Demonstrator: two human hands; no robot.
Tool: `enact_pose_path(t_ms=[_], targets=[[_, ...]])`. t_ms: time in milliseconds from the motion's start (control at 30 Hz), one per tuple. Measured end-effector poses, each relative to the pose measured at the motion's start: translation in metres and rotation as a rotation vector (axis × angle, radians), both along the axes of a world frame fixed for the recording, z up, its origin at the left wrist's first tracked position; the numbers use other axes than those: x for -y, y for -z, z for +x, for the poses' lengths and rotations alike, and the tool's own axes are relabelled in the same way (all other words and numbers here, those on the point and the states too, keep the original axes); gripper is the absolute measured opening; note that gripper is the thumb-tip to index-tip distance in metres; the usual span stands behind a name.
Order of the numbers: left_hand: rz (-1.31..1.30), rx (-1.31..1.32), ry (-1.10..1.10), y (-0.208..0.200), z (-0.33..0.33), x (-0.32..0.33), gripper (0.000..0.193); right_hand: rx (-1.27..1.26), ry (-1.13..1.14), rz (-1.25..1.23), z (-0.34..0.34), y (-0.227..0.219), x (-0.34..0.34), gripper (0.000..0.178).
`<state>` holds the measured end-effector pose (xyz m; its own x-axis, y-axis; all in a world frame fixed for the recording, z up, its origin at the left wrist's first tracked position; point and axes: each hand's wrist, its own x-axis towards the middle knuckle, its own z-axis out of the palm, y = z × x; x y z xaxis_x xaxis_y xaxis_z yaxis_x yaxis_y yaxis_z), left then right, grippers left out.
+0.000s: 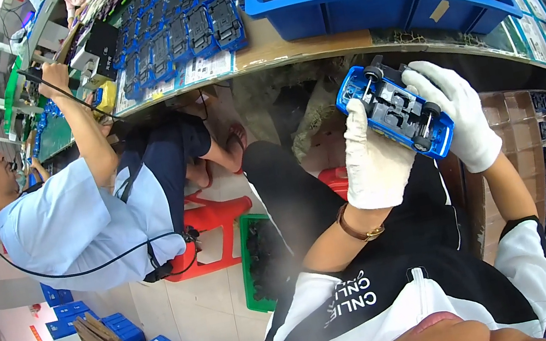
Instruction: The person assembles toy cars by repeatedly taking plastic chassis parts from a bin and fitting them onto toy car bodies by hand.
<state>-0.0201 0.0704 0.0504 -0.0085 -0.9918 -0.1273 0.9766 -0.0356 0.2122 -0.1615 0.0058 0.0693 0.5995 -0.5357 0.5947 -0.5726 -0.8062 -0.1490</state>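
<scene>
A blue toy car with a black underside is held upside down over my lap, its wheels and axles facing up. My left hand, in a white glove, grips its near left side with the thumb up along the edge. My right hand, gloved the same way, wraps round the car's right side, fingers bent over the far edge. Both hands are closed on the car, just in front of the bench's edge.
On the bench stands a blue bin heaped with black plastic parts. Rows of blue-and-black car bodies lie left of it. A co-worker sits at left near a red stool. A green crate and a partitioned box flank me.
</scene>
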Motion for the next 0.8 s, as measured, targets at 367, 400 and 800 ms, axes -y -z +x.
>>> enact_pose_path(t_ms=[367,400,800], targets=[[-0.048,-0.073,-0.001,0.020,-0.004,0.009,0.087,0.205,-0.039,0.203,0.000,-0.031,-0.041,0.046],[-0.074,-0.018,-0.035,0.021,-0.005,0.010,0.087,0.144,-0.034,0.194,0.005,-0.030,-0.044,0.047],[-0.189,0.283,-0.149,0.030,-0.006,0.009,0.060,-0.098,0.042,0.103,0.023,-0.020,-0.035,0.060]])
